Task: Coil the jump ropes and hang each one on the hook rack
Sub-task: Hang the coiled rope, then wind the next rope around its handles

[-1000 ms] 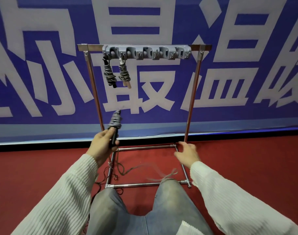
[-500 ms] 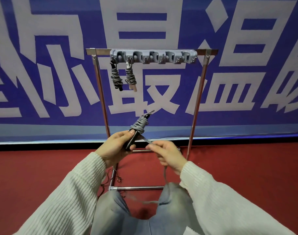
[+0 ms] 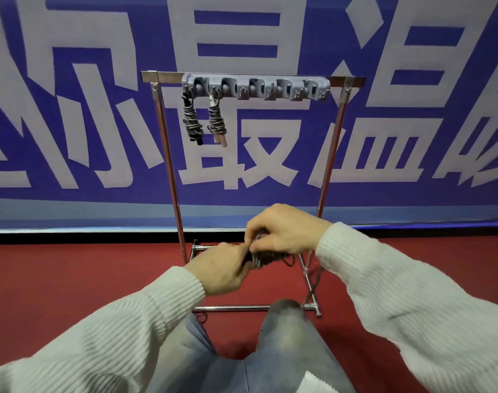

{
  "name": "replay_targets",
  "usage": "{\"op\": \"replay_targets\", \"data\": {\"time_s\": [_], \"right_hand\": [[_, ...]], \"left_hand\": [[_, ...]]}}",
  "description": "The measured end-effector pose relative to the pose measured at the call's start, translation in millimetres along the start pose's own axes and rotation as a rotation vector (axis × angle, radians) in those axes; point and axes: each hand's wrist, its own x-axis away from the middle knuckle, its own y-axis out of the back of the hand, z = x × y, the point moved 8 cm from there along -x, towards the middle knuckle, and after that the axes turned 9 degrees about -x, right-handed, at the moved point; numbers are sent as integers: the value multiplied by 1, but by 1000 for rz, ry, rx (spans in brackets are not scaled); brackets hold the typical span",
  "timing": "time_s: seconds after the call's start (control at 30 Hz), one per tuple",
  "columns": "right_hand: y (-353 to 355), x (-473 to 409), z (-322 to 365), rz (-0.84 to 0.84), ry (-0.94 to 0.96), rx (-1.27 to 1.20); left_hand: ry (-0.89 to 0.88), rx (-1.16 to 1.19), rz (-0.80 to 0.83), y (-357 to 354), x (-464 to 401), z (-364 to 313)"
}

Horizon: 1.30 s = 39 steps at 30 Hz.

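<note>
A grey hook rack (image 3: 256, 87) is fixed to the top bar of a chrome stand (image 3: 174, 177). Two coiled jump ropes hang from its leftmost hooks: one with black handles (image 3: 191, 120) and one with a tan handle (image 3: 217, 120). In front of the stand, my left hand (image 3: 222, 268) grips the handle end of a third, grey jump rope (image 3: 266, 256). My right hand (image 3: 281, 231) curls over the coiled bundle from above and hides most of it. A loose length of this rope (image 3: 313, 282) trails down by the stand's right foot.
A large blue banner with white characters (image 3: 71, 109) covers the wall behind the stand. The floor is red carpet (image 3: 71, 279). My knees in jeans (image 3: 284, 321) sit just before the stand's front base bar (image 3: 233, 308).
Both hands have come together and dropped lower in front of the stand. My right hand has moved from the rope's loose strand onto the coiled bundle, covering it.
</note>
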Motion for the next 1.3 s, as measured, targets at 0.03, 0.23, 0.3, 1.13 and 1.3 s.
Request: {"op": "replay_targets", "data": {"time_s": [0.03,0.23,0.3,1.13,1.3], "right_hand": [[4,-1,-3,18,-7,-188],[-29,13,-31,-14,-71,-848],[-59,24,-42,-3,-175,-1096],[-101,40,-35,-79,-303,-1020],[-71,47,4,-21,-30,75]], "left_hand": [[-105,-13,-15,6,5,-14],[-344,331,-65,32,42,-32],[-282,520,-95,33,53,-28],[275,939,-363,27,56,27],[396,123,-46,-24,39,68]]}}
